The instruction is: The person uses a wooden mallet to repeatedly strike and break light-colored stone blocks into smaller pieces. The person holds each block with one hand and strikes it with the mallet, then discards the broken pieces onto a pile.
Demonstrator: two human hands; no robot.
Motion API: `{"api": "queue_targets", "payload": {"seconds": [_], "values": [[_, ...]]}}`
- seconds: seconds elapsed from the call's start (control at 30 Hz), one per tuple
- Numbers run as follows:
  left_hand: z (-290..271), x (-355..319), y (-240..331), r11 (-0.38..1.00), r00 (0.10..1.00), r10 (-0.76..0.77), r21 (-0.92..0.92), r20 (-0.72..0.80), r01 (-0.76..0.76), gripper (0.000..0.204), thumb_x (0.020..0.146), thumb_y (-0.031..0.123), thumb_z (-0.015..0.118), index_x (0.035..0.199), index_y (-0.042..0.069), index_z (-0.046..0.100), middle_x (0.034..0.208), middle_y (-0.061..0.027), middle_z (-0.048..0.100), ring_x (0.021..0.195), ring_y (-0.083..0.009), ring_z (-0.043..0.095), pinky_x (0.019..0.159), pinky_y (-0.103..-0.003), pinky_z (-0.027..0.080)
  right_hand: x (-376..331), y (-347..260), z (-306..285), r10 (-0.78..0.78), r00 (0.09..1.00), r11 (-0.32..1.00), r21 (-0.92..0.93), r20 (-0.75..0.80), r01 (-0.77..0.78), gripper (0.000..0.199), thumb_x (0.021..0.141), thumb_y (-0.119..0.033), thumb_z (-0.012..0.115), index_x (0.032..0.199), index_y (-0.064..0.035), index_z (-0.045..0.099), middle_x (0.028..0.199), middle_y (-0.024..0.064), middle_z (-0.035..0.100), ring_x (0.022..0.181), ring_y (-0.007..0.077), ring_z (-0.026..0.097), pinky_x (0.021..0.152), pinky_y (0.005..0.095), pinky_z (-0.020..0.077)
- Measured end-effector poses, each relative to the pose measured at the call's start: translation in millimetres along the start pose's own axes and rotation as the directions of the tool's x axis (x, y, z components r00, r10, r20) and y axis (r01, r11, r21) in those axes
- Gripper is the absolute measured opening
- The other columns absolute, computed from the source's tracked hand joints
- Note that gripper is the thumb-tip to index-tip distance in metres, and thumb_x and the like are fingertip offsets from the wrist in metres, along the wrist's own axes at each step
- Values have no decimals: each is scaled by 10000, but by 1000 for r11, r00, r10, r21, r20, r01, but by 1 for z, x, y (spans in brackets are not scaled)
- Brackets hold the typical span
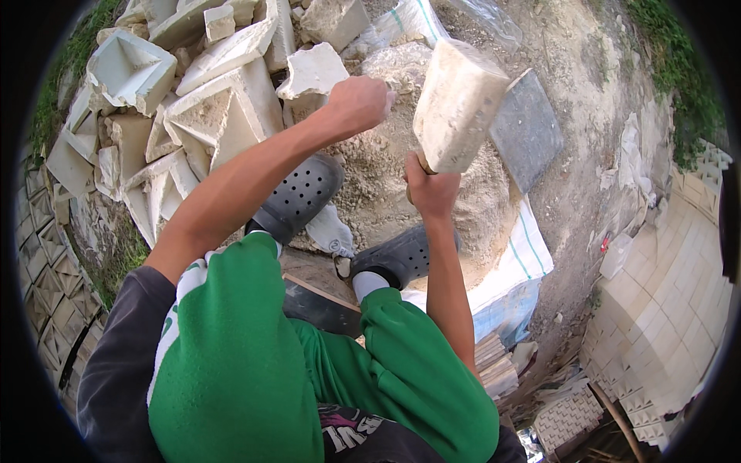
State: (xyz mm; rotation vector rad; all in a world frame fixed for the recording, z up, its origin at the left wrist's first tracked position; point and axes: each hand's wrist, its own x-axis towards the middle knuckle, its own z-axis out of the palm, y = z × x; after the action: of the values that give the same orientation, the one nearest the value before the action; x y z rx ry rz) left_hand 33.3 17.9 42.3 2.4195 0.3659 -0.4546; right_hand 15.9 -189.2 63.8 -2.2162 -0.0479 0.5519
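My right hand [432,189] is closed round the short handle of a mallet [459,104]. Its large, pale, block-shaped head is raised above a mound of crushed pale rubble [397,166]. My left hand [359,104] makes a fist to the left of the mallet, apart from it. Whether that fist holds anything is hidden by the curled fingers. Close beside it is a broken, pale, flat chunk [312,71] with a jagged edge.
Broken hollow, angular pale blocks [224,116] are heaped at the left. A grey slab [528,131] lies right of the mound. A white woven sheet [532,243] shows under the rubble. My grey clogs [401,258] stand at its near edge. Pale tiles [664,285] are stacked at far right.
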Motion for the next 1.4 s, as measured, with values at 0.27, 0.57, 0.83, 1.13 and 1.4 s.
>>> {"api": "queue_targets", "payload": {"seconds": [0.27,0.57,0.83,1.13,1.4], "values": [[4,0,-7,999,999,-11,-41,-30,10,495,1003,418,522,908,-34,699,829,-277,699,826,-461,695,760,-556,544,5,2,-11,165,985,977,-145,44,-157,401,766,-286,734,1005,35,700,827,217,721,773,353,706,733,418,541],[-2,-21,-13,999,998,-51,0,-35,51,483,976,386,527,834,-31,726,812,-257,704,802,-446,698,752,-529,556,1,15,-1,22,999,1000,-17,50,-21,360,787,-265,739,969,44,708,858,237,728,802,356,724,722,407,543],[6,-45,-14,996,996,-74,59,42,72,543,978,422,507,778,-37,719,797,-275,693,797,-463,687,759,-542,546,1,6,-16,148,988,981,-138,48,-140,370,752,-283,758,928,39,712,830,210,733,781,357,729,712,426,550],[22,-39,-11,1000,999,11,9,47,-12,529,1007,401,481,779,-16,713,778,-260,692,775,-444,690,736,-538,554,-11,41,10,-156,988,968,-195,18,157,318,798,-182,751,986,58,659,676,107,674,557,192,676,559,340,530],[25,-37,-14,999,999,34,-1,19,-34,488,1001,353,482,775,-9,717,767,-240,698,763,-425,701,724,-523,561,-20,18,-10,-131,990,987,87,-58,136,317,790,-211,750,962,45,674,756,125,701,617,214,664,599,344,530]]}}
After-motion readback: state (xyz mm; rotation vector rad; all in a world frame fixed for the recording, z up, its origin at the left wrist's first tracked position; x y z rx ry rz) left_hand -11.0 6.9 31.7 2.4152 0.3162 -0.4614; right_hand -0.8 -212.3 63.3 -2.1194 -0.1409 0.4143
